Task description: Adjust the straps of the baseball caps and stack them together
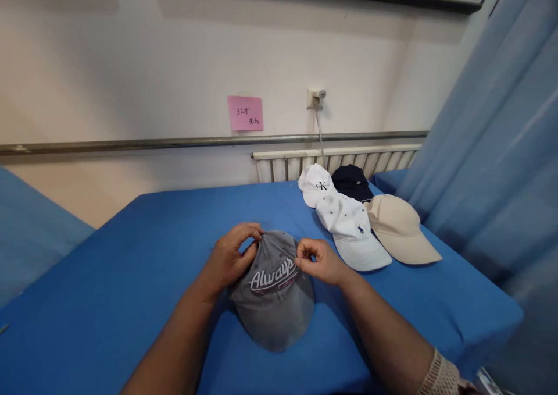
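A grey baseball cap (271,308) with "Always" embroidered on its front rests on the blue-covered table, its brim pointing toward me. My left hand (233,255) pinches the cap's crown at the upper left, thumb and fingers closed on the gathered fabric. On the other side, my right hand (320,259) has its fingers curled and pinched at the cap's right edge, beside the lettering. To the right lie a white cap (351,226) with a small dark horse emblem, a beige cap (394,220), a smaller white cap (314,184) with black letters and a black cap (350,180).
The blue-covered table (131,267) reaches back to a radiator (370,160) and a metal rail (174,144) on the wall. A pink note (245,114) and a socket with a plug (314,99) are above. Blue curtains (492,133) hang at the right.
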Demonstrator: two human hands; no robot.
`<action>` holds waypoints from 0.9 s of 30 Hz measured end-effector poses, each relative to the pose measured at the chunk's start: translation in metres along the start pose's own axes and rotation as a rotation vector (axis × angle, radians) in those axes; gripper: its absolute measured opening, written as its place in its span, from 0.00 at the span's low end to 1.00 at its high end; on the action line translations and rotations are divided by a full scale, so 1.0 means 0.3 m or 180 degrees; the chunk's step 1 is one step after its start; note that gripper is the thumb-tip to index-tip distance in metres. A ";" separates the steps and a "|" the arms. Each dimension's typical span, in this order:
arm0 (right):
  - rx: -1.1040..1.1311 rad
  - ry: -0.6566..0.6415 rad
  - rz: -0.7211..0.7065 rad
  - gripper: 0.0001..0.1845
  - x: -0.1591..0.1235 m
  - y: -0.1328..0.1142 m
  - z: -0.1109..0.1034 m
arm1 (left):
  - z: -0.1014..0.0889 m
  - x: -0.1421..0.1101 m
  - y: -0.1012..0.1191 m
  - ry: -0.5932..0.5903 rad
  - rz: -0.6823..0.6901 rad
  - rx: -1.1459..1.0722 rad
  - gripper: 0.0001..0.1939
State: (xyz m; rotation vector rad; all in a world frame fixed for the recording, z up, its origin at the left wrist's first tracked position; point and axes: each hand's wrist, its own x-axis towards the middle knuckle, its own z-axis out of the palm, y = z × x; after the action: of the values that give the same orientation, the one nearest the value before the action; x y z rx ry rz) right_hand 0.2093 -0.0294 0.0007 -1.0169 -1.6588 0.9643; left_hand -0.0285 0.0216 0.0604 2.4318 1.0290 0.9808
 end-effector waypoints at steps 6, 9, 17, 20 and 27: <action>-0.0303 -0.0226 0.0289 0.05 0.018 0.069 0.019 | -0.005 -0.075 -0.105 0.0254 -0.0706 0.0102 0.14; -0.0324 0.0143 0.0275 0.01 0.026 0.083 0.027 | -0.045 -0.113 -0.138 0.0200 -0.1111 0.0371 0.16; -0.0150 0.0556 0.0548 0.20 0.043 0.149 0.087 | -0.025 -0.135 -0.151 -0.0591 -0.1058 0.0490 0.11; -0.0022 0.0505 0.0496 0.18 0.049 0.175 0.118 | 0.001 -0.132 -0.150 -0.0499 -0.1121 0.0361 0.09; 0.0140 0.1010 0.0216 0.05 0.040 0.146 0.118 | 0.060 -0.130 -0.177 0.0997 -0.1419 -0.0463 0.12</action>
State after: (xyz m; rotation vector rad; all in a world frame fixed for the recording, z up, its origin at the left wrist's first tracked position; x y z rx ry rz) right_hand 0.1812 -0.0081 -0.0449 -1.1382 -1.3433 0.8302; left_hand -0.0621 0.0295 0.0014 1.8490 1.4642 1.2395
